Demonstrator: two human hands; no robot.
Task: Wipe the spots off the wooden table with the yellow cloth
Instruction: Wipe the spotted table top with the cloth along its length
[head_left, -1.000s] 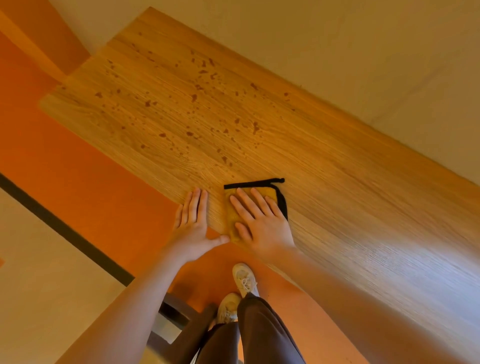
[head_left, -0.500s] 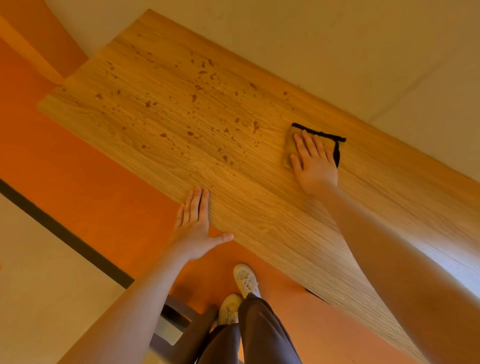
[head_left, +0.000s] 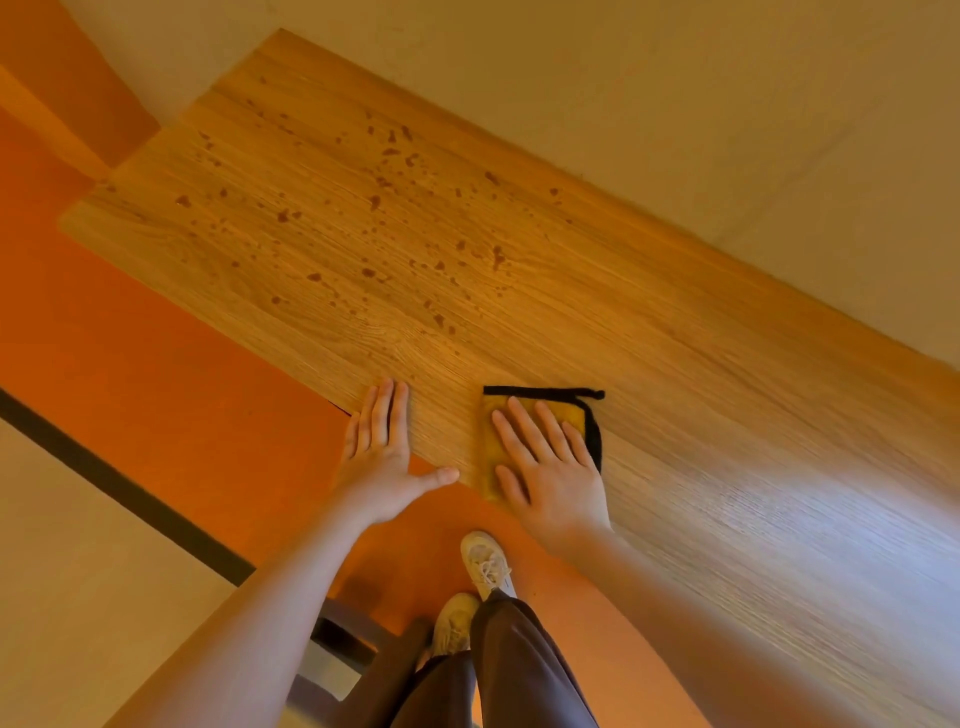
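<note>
Warm dim light; pale glare on the table (head_left: 810, 519) at right; blurred, distorted edges

orange floor (head_left: 156, 364), white shoes (head_left: 485, 564), dark trousers (head_left: 524, 670), chair (head_left: 353, 639).

I see: right hand (head_left: 556, 483) flat on yellow cloth (head_left: 493, 457) at wooden table (head_left: 675, 364) near edge; left hand (head_left: 382, 460) flat beside; spots (head_left: 374, 202) beyond.

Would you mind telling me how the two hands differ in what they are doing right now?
The right hand lies flat on the yellow cloth, pressing it to the wooden table; the left hand rests bare on the table's near edge, touching no cloth. The right hand's fingers are spread; the left hand's fingers lie together, thumb out. Both are open, palm down.
</note>
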